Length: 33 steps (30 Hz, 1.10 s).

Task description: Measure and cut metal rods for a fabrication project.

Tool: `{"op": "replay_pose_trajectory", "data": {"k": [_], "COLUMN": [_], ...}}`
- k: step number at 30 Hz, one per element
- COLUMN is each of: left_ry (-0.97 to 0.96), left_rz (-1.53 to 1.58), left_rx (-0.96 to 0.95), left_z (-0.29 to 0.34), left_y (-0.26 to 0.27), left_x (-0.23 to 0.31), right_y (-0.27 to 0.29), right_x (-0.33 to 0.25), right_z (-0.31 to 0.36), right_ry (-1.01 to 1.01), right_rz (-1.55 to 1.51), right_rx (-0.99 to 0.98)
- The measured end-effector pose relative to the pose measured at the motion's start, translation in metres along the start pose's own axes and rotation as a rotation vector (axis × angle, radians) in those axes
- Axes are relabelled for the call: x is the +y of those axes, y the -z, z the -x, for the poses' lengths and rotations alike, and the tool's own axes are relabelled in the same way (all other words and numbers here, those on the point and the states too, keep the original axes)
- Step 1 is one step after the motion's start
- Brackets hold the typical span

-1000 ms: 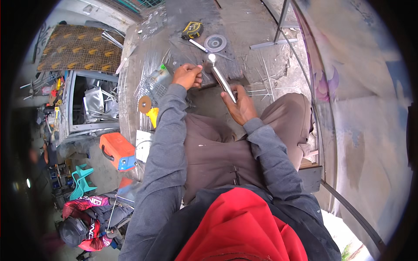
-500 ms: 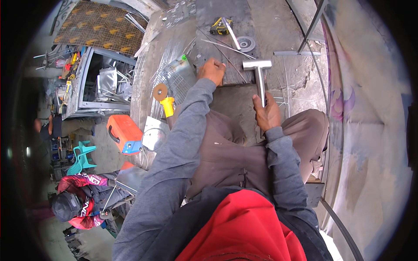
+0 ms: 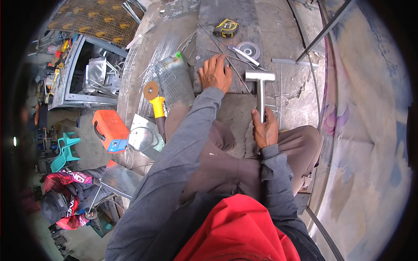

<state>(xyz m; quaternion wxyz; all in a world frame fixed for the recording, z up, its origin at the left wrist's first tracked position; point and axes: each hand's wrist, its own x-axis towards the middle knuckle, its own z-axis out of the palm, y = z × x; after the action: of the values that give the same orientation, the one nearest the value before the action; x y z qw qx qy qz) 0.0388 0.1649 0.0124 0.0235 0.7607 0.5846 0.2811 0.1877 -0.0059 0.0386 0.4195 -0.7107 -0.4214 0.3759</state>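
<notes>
The right hand [image 3: 264, 130] is clamped around the handle of a metal hammer [image 3: 260, 85], whose head points far, just above the knee. The left hand [image 3: 215, 72] lies flat, fingers spread, pressing thin wire rods [image 3: 237, 71] onto a grey metal plate [image 3: 235, 26]. Far of it lie a yellow tape measure [image 3: 226, 27] and a grinding disc [image 3: 248, 50]. To the left rests an angle grinder [image 3: 155, 100] beside a wire mesh panel [image 3: 172, 80].

Left hand [image 3: 215, 73] reaches forward, arm extended, palm down, fingers spread; right hand [image 3: 265, 130] nearer, grip closed, elbow bent.
</notes>
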Motion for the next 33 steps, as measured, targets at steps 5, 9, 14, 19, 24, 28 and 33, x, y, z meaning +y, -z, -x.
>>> {"op": "replay_pose_trajectory", "data": {"k": [5, 9, 14, 19, 24, 28, 33], "left_ry": [0.05, 0.111, 0.124, 0.153, 0.127, 0.125, 0.086], "left_rz": [-0.051, -0.043, -0.04, -0.015, -0.006, -0.064, -0.181], "left_rx": [-0.055, -0.117, -0.129, -0.119, -0.113, -0.098, -0.103], "left_z": [-0.004, -0.01, -0.006, -0.005, -0.015, -0.011, -0.01], "left_y": [-0.006, 0.002, 0.008, 0.003, -0.003, 0.001, -0.013], "left_x": [0.004, 0.016, 0.009, 0.009, 0.025, 0.009, 0.014], "right_y": [0.007, 0.022, 0.033, 0.008, 0.017, 0.001, 0.072], "right_x": [-0.006, -0.032, -0.082, -0.072, -0.05, -0.059, 0.017], "right_z": [0.004, -0.022, -0.113, -0.228, -0.331, -0.341, -0.352], "right_ry": [-0.085, -0.077, -0.037, 0.052, 0.462, 0.431, 0.457], "right_rz": [-0.161, -0.336, -0.145, 0.122, 0.616, 0.894, 0.487], "right_rx": [0.001, -0.015, -0.118, -0.131, -0.165, -0.236, -0.164]}}
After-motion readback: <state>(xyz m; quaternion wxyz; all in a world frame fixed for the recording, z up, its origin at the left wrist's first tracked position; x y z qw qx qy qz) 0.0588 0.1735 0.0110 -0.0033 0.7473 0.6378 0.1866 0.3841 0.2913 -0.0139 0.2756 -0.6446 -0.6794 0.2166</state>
